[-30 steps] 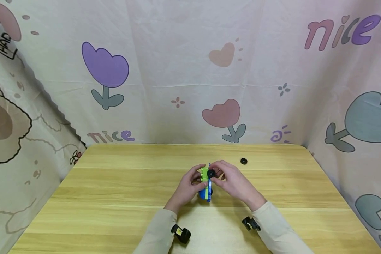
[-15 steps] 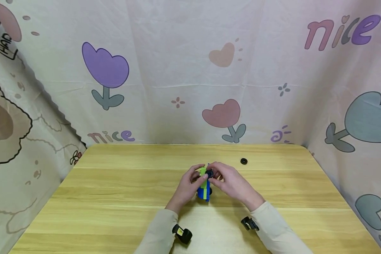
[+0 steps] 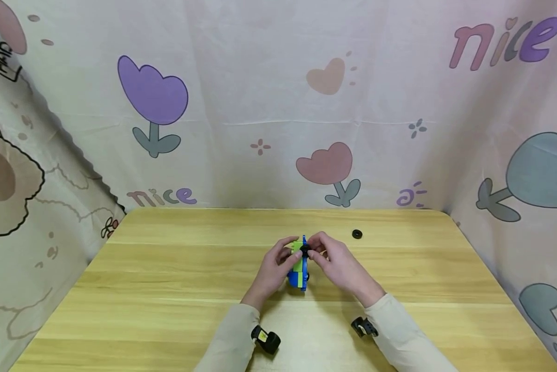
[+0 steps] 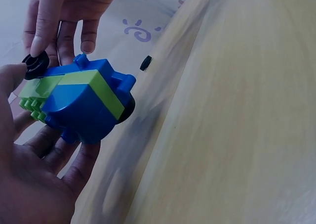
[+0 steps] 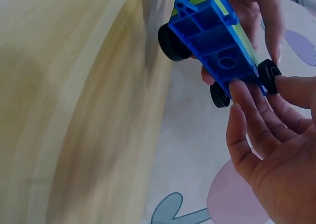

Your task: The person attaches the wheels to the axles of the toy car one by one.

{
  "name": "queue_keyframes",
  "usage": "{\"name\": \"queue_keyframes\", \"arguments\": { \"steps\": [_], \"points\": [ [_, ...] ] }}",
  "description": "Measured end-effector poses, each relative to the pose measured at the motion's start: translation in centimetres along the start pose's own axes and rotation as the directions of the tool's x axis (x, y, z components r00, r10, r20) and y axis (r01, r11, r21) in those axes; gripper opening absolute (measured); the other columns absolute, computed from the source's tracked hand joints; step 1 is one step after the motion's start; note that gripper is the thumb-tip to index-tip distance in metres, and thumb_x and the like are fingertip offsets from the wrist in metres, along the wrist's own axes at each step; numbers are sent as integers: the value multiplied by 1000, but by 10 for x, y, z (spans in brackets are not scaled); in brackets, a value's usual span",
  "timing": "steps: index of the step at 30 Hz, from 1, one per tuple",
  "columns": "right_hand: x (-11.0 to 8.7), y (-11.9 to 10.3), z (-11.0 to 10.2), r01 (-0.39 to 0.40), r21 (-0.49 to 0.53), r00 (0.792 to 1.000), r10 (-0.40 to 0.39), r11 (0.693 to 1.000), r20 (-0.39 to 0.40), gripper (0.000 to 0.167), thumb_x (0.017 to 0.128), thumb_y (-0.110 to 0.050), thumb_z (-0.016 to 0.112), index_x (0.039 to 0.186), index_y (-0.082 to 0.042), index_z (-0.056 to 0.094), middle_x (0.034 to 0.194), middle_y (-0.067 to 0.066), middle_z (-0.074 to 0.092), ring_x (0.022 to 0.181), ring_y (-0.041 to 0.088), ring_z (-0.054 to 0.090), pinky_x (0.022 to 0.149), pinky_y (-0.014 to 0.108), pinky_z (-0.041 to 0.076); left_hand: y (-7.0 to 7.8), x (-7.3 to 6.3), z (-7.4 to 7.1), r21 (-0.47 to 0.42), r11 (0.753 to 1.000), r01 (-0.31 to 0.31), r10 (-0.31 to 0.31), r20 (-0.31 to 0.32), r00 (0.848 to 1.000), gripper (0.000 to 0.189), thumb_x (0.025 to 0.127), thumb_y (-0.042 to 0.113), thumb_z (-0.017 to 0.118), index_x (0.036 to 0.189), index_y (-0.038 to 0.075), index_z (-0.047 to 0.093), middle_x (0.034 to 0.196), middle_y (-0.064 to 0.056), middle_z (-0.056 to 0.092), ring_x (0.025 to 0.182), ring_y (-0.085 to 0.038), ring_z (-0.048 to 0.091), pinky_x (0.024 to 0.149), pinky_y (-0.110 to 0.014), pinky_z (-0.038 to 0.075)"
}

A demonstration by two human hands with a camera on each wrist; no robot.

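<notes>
A toy car of blue and lime-green building blocks point(image 3: 298, 267) is held tilted above the table, its blue underside point(image 5: 212, 41) facing the right wrist camera. My left hand point(image 3: 270, 274) grips the body, fingers under the blue end and thumb by the green studs. With my right hand point(image 3: 343, 266) I pinch a black wheel point(image 4: 35, 66) at one corner of the car; my thumb presses its outer face while other fingers reach along the underside. Two more black wheels, a larger one point(image 5: 174, 43) and a smaller one point(image 5: 219, 95), sit on the car's other side.
A loose black wheel point(image 3: 357, 234) lies on the wooden table point(image 3: 166, 268) near its back edge, right of the hands. A patterned cloth point(image 3: 241, 93) hangs behind the table and along both sides. Black camera mounts point(image 3: 266, 341) are strapped at the wrists.
The car has been turned a little between the hands, and the pinched wheel has shifted slightly left against its side. The loose wheel stays on the table.
</notes>
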State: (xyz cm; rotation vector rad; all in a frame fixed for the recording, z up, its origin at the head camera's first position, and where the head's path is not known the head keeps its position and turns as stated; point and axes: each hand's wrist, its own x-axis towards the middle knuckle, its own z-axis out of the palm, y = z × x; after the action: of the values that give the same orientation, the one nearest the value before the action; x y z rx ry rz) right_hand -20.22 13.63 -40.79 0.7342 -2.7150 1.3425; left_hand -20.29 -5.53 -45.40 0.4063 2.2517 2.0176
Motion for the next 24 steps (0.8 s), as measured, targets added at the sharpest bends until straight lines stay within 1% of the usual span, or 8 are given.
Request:
{"name": "queue_keyframes", "arguments": {
  "steps": [3, 6, 11, 14, 17, 20, 21, 24],
  "points": [
    [0, 0, 0, -33, 37, 999, 33, 999, 1, 12, 99, -11, 60, 110, -9, 59, 94, -2, 62, 87, 24, 64, 73, 33, 53, -4, 1, 0, 0, 1000, -12, 12, -10, 1000, 43, 101, 27, 59, 142, 16, 50, 115, -10, 66, 100, -23, 61, 94, -45, 47],
    [0, 0, 1, -56, 70, 998, 56, 996, 5, 10, 99, -12, 60, 108, -9, 59, 94, -1, 62, 88, 27, 64, 73, 34, 53, -4, 2, 1, 3, 1000, -17, 17, -18, 1000, 42, 99, 29, 60, 139, 19, 53, 111, -9, 67, 98, -22, 61, 93, -43, 47],
    [-1, -1, 1, -112, 126, 993, 108, 986, 44, 11, 100, -13, 57, 109, -7, 58, 95, 4, 62, 89, 26, 64, 76, 36, 53, -5, 2, 0, 3, 1000, -24, 24, -19, 1000, 41, 99, 27, 61, 138, 16, 53, 106, -9, 67, 93, -22, 60, 90, -40, 47],
    [-1, -1, 0, -133, 136, 990, 124, 982, 72, 13, 102, -14, 55, 112, -6, 59, 94, 5, 61, 89, 23, 64, 78, 37, 52, -6, 2, 0, -7, 1000, -24, 24, -14, 1000, 43, 99, 25, 61, 140, 14, 52, 103, -8, 67, 91, -20, 58, 88, -37, 47],
    [-2, 1, 0, -137, 157, 989, 127, 978, 77, 14, 102, -14, 54, 112, -7, 61, 93, 5, 62, 89, 24, 64, 78, 38, 52, 8, -3, 0, -1, 1000, -29, 29, 0, 1000, 41, 100, 20, 60, 138, 7, 52, 99, -8, 66, 88, -19, 57, 85, -35, 47],
    [-2, 2, 1, -144, 192, 989, 133, 971, 66, 13, 102, -14, 54, 110, -7, 62, 94, 4, 62, 89, 25, 64, 79, 39, 52, 8, -2, 1, -11, 1000, -23, 23, 13, 1000, 40, 101, 17, 58, 139, 6, 52, 98, -8, 65, 87, -19, 56, 83, -35, 47],
    [-2, 3, 2, -147, 207, 989, 137, 967, 61, 13, 102, -14, 55, 110, -7, 62, 94, 4, 63, 89, 25, 64, 79, 40, 52, 8, -3, 1, -2, 1000, -23, 23, 13, 1000, 40, 101, 18, 58, 138, 7, 52, 97, -8, 65, 86, -19, 56, 82, -34, 48],
    [-1, 2, 4, -161, 248, 987, 153, 955, 49, 12, 101, -13, 56, 107, -6, 63, 93, 4, 64, 87, 23, 64, 79, 45, 52, -6, 1, 1, -8, 1000, -17, 17, 3, 1000, 40, 101, 22, 58, 139, 12, 52, 98, -7, 65, 87, -20, 56, 81, -35, 48]
  ]
}}
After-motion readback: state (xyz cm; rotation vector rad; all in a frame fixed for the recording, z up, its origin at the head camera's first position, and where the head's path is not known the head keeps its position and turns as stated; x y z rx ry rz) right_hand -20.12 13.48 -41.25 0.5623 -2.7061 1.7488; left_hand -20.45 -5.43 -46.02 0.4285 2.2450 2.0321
